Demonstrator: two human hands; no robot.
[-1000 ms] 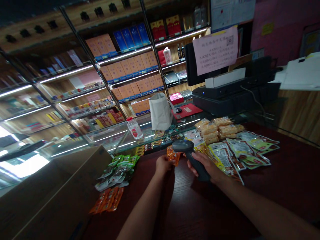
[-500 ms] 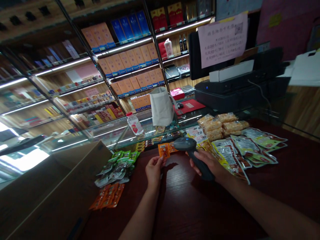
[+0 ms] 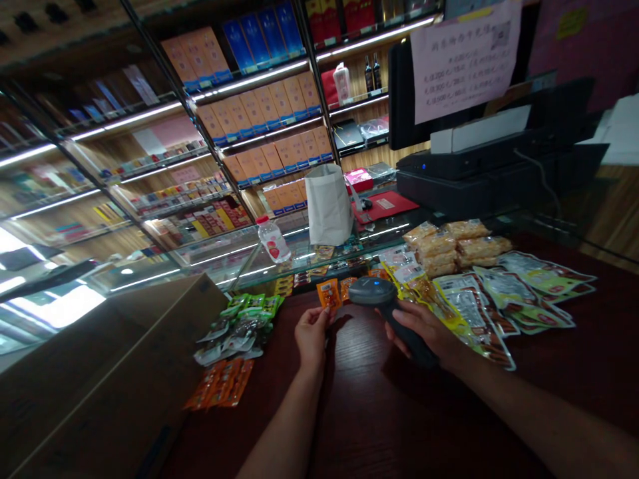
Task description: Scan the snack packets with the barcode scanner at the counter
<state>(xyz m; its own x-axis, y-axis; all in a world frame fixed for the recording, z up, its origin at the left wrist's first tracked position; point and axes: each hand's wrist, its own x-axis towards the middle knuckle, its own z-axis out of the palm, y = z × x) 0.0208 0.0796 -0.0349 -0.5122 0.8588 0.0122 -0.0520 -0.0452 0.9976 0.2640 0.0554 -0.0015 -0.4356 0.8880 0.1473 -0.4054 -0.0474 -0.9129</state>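
Note:
My right hand [image 3: 424,329] is closed around the handle of a grey barcode scanner [image 3: 375,293], whose head points left. My left hand [image 3: 310,336] pinches a small orange snack packet [image 3: 328,293] by its lower edge and holds it upright just left of the scanner head. Another orange packet [image 3: 346,289] lies behind it. Both hands hover over a dark red wooden counter [image 3: 379,412].
Green and grey packets [image 3: 239,326] and orange packets [image 3: 222,384] lie at the left, beside a cardboard box [image 3: 100,379]. More snack packets [image 3: 479,299] spread at the right. Behind stand a glass case with a water bottle [image 3: 272,239], a white bag [image 3: 328,205], and a cash register [image 3: 489,166].
My left hand has lifted the orange packet upright and drawn it left, clear of the scanner head. The view has shifted slightly; the right hand keeps its hold on the scanner.

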